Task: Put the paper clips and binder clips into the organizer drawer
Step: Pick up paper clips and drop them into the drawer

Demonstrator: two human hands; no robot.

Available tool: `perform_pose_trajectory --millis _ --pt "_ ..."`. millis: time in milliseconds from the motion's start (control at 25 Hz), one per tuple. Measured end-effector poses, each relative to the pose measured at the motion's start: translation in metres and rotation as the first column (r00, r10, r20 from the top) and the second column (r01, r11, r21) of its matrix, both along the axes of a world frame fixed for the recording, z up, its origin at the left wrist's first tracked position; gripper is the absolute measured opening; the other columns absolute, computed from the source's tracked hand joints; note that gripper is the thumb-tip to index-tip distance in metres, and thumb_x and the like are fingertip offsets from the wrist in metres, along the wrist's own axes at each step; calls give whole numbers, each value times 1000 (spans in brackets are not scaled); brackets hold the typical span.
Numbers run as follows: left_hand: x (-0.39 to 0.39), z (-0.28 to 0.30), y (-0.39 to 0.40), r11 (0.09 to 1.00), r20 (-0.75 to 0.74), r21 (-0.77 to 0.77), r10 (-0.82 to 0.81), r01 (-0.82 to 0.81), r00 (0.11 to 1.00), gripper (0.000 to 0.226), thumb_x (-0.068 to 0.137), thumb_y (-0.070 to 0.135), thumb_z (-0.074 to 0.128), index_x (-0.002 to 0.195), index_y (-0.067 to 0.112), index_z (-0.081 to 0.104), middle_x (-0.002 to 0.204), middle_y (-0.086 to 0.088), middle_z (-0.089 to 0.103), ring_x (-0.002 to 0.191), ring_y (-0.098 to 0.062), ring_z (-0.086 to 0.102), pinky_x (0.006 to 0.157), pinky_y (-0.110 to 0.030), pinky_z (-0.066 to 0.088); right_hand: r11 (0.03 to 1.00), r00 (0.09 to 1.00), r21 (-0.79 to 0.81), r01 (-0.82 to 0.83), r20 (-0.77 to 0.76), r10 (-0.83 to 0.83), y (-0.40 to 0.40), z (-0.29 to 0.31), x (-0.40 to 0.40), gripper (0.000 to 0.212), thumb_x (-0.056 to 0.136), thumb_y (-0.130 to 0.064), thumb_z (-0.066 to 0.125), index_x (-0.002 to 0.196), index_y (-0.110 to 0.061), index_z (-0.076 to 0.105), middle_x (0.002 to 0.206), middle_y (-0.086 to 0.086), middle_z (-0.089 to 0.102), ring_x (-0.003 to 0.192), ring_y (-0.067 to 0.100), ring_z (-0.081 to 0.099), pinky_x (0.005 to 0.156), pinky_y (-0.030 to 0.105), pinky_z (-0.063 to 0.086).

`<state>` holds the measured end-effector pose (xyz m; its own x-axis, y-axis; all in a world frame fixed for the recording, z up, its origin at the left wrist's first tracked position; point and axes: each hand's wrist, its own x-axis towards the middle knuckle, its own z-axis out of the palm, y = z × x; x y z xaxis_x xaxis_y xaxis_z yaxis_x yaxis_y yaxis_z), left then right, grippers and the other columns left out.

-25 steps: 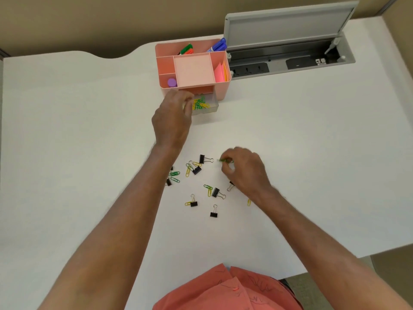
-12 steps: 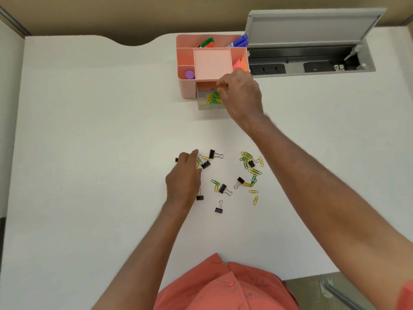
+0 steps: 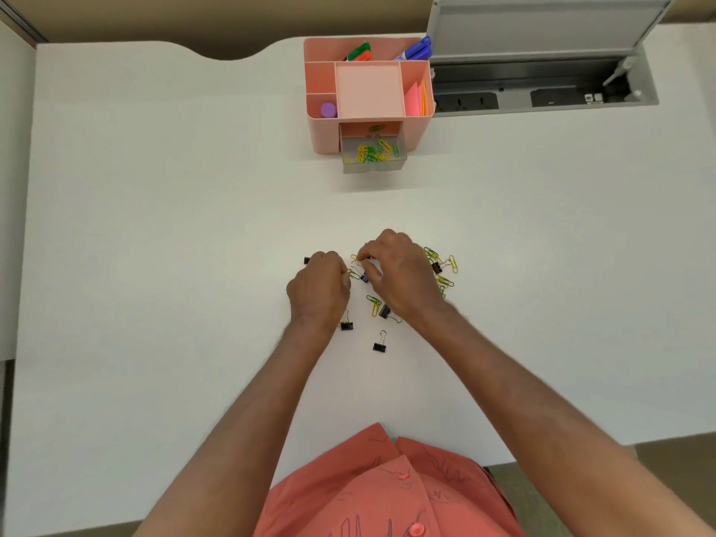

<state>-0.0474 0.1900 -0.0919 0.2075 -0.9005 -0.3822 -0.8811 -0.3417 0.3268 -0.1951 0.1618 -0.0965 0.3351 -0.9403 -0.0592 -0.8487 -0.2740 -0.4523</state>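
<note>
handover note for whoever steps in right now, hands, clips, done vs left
Left hand: on the table at the pile, fingers closed around paper clips.
Right hand: beside it, pinching at clips in the same pile.
Organizer drawer: pulled open, already holding yellow and green paper clips; no binder clips visible inside.
Left to do: loose paper clips right of the right hand, and black binder clips on the table near the hands.

the organizer (image 3: 368, 91) stands at the far edge of the table (image 3: 155, 226), its drawer (image 3: 374, 158) pulled out toward the near side (paper clips inside). a cable tray (image 3: 542, 91) lies just right of it. loose clips (image 3: 379, 341) lie scattered near centre.
</note>
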Motion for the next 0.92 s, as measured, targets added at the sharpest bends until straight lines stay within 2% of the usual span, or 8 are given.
perform_pose_trajectory --millis 120,280,360,440,560,720,800,920 --pt "0 1 3 1000 -20 11 -6 7 1000 12 96 21 52 95 22 64 105 2 58 85 -27 62 67 -33 39 999 990 -7 -51 -129 50 -9 -2 8 14 93 -23 68 106 -22 74 102 1 63 94 25 58 76 38 48" --pt "3 -1 16 998 -76 -60 2 -7 997 11 96 21 51 90 27 58 98 8 63 79 -22 61 66 -34 46 998 963 16 -68 -260 70 -17 1 15 14 97 -30 61 105 -24 72 106 -1 62 100 23 56 79 34 38" --pt "4 -3 19 997 -132 -80 -1 -10 991 9 98 23 52 100 29 59 101 9 64 84 -20 62 73 -36 50 998 953 55 -35 -300 50 -21 4 19 15 94 -32 61 101 -24 72 105 0 63 101 24 57 80 35 38" --pt "3 -4 17 996 -151 -82 -27 15 988 20 100 26 55 119 29 59 113 8 65 97 -20 65 81 -37 51 990 950 143 2 -309 43 -25 7 23 16 91 -33 63 100 -23 71 106 1 63 103 25 57 85 38 41" --pt "1 -7 11 996 -123 -69 -67 58 990 27 101 29 56 127 29 60 122 8 64 104 -19 65 79 -31 46 978 984 195 74 -174 -40 -27 14 16 8 91 -27 62 92 -23 69 102 0 62 96 24 60 82 38 47" --pt "0 -9 6 993 -90 -70 -98 92 991 10 100 28 56 105 26 65 108 7 63 89 -21 63 72 -31 42 936 956 276 219 133 -263 -13 28 -11 1 92 -21 62 92 -22 63 93 -7 64 83 15 60 71 35 52" --pt "0 -9 2 992 -87 -52 -123 119 989 8 99 24 58 99 23 66 103 6 62 86 -22 62 70 -32 43 916 949 351 195 168 -266 2 33 -23 6 92 -21 61 96 -25 63 91 -12 65 78 8 59 70 31 52" --pt "0 -8 -3 985 -63 -35 -171 169 983 12 94 18 57 87 23 65 97 5 62 80 -23 63 64 -31 44 914 982 386 125 83 -169 32 29 -27 18 94 -20 58 107 -28 68 97 -13 67 79 4 55 74 30 51"
